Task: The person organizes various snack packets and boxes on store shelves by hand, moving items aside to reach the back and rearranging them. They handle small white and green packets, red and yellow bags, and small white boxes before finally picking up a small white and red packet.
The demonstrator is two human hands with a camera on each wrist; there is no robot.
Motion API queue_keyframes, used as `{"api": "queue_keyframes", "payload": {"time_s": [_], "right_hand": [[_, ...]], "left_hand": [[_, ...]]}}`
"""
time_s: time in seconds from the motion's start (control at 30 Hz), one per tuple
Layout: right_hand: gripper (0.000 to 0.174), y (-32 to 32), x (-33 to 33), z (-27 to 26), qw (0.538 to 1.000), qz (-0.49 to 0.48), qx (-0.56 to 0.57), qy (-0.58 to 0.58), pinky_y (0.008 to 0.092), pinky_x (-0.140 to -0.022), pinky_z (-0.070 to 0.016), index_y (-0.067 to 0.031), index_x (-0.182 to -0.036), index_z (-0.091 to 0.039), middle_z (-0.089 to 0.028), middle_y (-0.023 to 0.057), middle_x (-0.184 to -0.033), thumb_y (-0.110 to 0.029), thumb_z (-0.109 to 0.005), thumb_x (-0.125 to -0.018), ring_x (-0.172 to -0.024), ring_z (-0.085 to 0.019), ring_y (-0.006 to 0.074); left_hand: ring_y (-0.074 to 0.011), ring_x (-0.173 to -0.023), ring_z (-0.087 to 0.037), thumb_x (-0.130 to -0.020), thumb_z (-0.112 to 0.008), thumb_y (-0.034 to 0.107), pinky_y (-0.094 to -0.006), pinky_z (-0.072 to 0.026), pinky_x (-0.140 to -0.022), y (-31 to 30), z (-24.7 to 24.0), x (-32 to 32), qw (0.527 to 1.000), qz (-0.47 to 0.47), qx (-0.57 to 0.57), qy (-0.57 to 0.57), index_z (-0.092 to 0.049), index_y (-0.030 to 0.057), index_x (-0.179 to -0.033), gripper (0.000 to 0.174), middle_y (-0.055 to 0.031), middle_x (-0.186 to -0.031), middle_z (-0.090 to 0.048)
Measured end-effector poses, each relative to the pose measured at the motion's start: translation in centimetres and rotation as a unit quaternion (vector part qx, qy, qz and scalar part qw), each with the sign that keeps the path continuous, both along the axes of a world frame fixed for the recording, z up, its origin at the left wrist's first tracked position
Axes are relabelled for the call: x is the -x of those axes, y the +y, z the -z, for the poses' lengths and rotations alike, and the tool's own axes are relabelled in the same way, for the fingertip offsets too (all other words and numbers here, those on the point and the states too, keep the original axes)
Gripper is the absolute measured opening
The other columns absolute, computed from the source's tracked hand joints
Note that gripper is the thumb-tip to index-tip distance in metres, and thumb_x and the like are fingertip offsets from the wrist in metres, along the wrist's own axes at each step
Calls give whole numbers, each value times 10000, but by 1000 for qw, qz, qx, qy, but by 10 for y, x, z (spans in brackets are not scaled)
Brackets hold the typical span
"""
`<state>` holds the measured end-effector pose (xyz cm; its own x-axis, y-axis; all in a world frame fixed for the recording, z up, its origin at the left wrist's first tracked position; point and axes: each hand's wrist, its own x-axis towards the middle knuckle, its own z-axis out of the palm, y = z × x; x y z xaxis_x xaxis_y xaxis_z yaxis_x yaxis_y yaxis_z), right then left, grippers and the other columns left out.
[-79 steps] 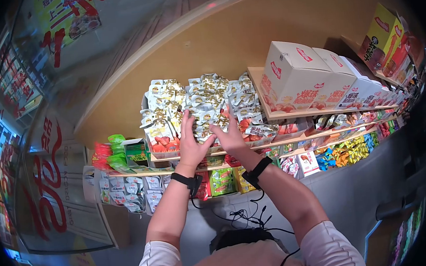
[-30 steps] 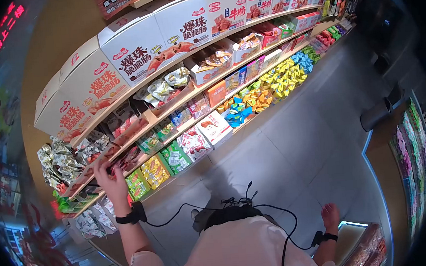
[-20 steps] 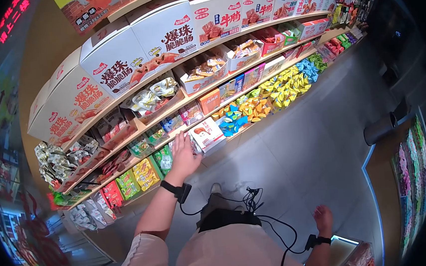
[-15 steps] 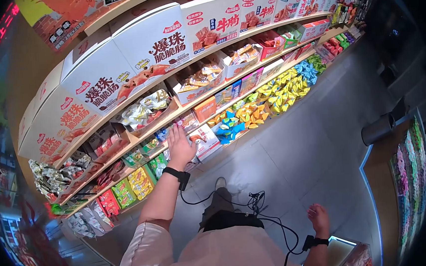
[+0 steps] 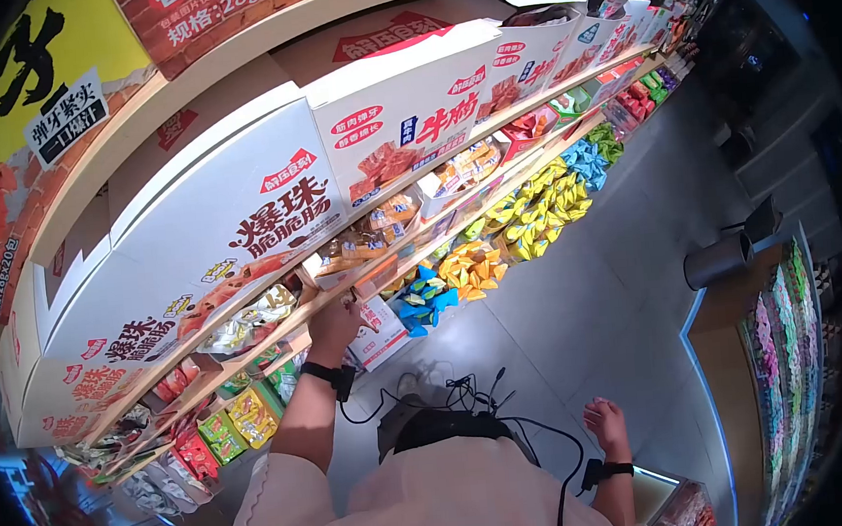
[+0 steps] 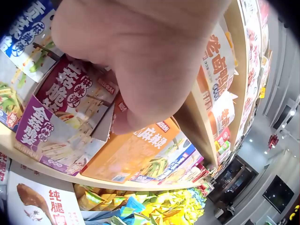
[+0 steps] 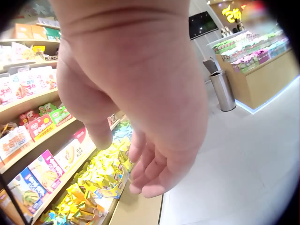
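My left hand (image 5: 335, 327) reaches into the middle shelf. In the left wrist view the hand (image 6: 145, 56) is over an open purple-and-white snack box (image 6: 61, 136) with a dark red inner face. Its thumb lies along the edge of the orange box (image 6: 136, 150) beside it. The other fingers are hidden behind the palm, so I cannot tell whether they hold anything. My right hand (image 5: 607, 421) hangs at my side, away from the shelves. In the right wrist view the hand (image 7: 140, 103) has loosely curled fingers and holds nothing.
Large white cartons (image 5: 230, 219) line the shelf above. Yellow snack packets (image 5: 541, 216) and a white box with a drumstick picture (image 6: 42, 197) are on the bottom shelf. A metal bin (image 7: 221, 91) stands by a display counter. Black cables (image 5: 471, 393) hang at my waist.
My left hand has moved from the bags at the left along the shelves to the right, over the white box, and now into the middle shelf. The right hand has dropped to my side.
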<state>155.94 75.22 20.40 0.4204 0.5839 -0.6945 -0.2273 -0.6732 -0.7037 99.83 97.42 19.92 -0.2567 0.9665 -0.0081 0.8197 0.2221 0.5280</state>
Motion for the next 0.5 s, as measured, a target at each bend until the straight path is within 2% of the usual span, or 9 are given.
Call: {"api": "queue_keyframes", "payload": {"time_s": [0.03,0.1,0.17,0.2,0.3,0.37,0.43,0.47,0.5], "right_hand": [[336,13,2,0,1000,-13,1,0,385,-777,-526,-38,-1164,-523,-629,144,-1091,-264,-581,-923,-908,-644,278],[325,36,3,0,999,-35,4,2,378,-768,-527,-44,-1156,-527,-630,139,-1085,-263,-582,-923,-891,-648,270],[292,59,0,3,998,-57,-1,14,360,-731,-521,-60,-1127,-538,-632,125,-1062,-265,-587,-925,-872,-649,253],[292,72,-7,10,998,-67,0,18,360,-731,-521,-60,-1127,-538,-632,125,-1062,-265,-587,-925,-872,-649,253],[273,107,-33,34,993,-114,7,37,343,-705,-511,-72,-1120,-547,-635,105,-1020,-262,-590,-929,-854,-645,239],[255,133,-55,43,988,-151,4,34,336,-688,-507,-82,-1106,-557,-631,82,-977,-263,-593,-928,-833,-641,230],[243,159,-79,43,988,-146,-16,42,334,-683,-505,-86,-1091,-564,-630,72,-960,-260,-597,-925,-828,-640,226],[231,169,-92,41,990,-127,-30,46,331,-679,-502,-89,-1076,-571,-629,63,-942,-257,-601,-921,-824,-639,221],[231,178,-106,38,989,-135,-34,53,331,-679,-502,-89,-1076,-571,-629,63,-942,-257,-601,-921,-824,-639,221]], "left_hand": [[-334,-916,-656,-789,-667,229,-431,-525,-809,1,-9,-3,999,-5,42,-34,-577,104,-1252,488,-133,-930,-682],[-357,-946,-643,-797,-653,210,-454,-511,-839,-8,-7,-4,999,-3,-11,-49,-552,83,-1288,517,-147,-978,-675],[-396,-1017,-611,-799,-653,223,-497,-478,-892,-16,-10,-4,992,66,-108,3,-504,59,-1338,583,-200,-1054,-645],[-446,-1090,-563,-791,-655,244,-525,-441,-952,-21,-20,-9,997,25,-53,46,-501,42,-1338,604,-264,-1123,-605],[-486,-1148,-512,-787,-653,268,-510,-424,-992,-35,-31,-19,994,-9,-57,92,-492,41,-1349,627,-329,-1206,-548],[-445,-1117,-560,-813,-637,288,-482,-450,-977,-48,-53,-34,994,-1,-71,87,-540,37,-1306,561,-294,-1201,-582],[-381,-1022,-632,-838,-623,291,-459,-489,-928,-51,-109,-65,976,49,203,-63,-616,42,-1217,454,-231,-1146,-638],[-332,-915,-672,-849,-633,282,-420,-519,-859,-56,-110,-79,985,87,142,-49,-677,46,-1107,352,-171,-1075,-680],[-332,-915,-672,-849,-633,282,-420,-519,-859,-53,-121,-93,986,78,139,-42,-677,46,-1107,352,-171,-1075,-680]]}}
